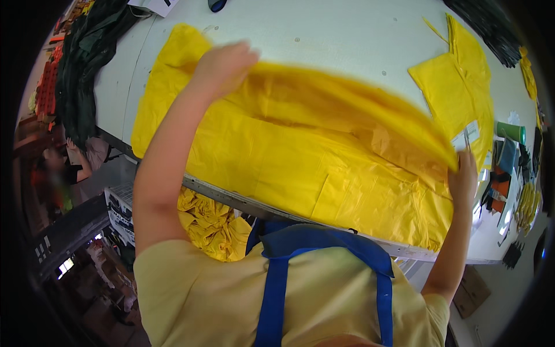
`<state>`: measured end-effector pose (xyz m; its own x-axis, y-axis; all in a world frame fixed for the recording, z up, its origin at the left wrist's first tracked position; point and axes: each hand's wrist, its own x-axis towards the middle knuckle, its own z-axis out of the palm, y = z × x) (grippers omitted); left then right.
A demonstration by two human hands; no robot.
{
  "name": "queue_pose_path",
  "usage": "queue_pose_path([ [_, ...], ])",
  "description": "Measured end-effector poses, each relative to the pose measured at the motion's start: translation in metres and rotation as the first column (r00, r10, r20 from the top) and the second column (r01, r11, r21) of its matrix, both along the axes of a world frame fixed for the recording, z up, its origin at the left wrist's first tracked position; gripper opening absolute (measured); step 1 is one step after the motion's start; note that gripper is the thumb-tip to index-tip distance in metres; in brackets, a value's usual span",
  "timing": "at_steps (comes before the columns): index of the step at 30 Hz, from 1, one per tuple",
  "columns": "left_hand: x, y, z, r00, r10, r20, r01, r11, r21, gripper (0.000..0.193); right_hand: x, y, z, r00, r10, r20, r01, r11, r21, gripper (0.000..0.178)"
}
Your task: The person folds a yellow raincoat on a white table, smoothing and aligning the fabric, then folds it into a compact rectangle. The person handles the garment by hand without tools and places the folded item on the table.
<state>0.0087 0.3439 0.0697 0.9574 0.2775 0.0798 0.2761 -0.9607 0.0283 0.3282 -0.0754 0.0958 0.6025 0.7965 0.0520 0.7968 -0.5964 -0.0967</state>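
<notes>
A glossy yellow raincoat (260,156) lies lengthwise along the near edge of the worktable, with a pocket-like patch on its front. Its far edge is lifted and arched, smeared by motion. My left hand (224,68), also blurred, is closed on that edge towards the left. At the right end, my right hand (464,176) grips the same edge. A thin metal tool, perhaps snips (467,139), sticks up from my right hand. Just beyond it lies another folded yellow garment (462,87) with a white label (466,135) on it.
Dark green cloth (87,63) hangs over the table's left end. Black material (488,29) lies at the far right. A green roll (511,133) and assorted small items are at the right edge. Crumpled yellow fabric (211,225) sits below the table edge. Another person (72,168) is at left.
</notes>
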Motion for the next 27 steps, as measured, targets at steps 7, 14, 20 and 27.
queue_pose_path([
  [7,-0.185,-0.154,-0.051,0.996,-0.061,0.069,0.075,0.971,-0.227,0.011,-0.162,-0.148,-0.056,0.963,0.232,-0.139,-0.237,0.971,-0.019,0.032],
  [14,-0.173,-0.184,-0.09,0.973,0.224,0.051,-0.196,0.925,-0.327,0.045,-0.142,-0.156,-0.076,0.83,0.253,-0.497,-0.302,0.953,-0.019,0.034],
  [20,-0.153,-0.186,-0.146,0.969,0.216,0.117,-0.18,0.947,-0.265,0.066,0.033,-0.201,-0.082,0.985,-0.144,0.095,0.14,0.989,0.052,0.033],
  [27,-0.16,-0.182,-0.162,0.968,0.215,0.13,-0.182,0.956,-0.229,0.075,0.079,-0.233,-0.137,0.976,-0.198,0.092,0.209,0.969,-0.129,0.036],
])
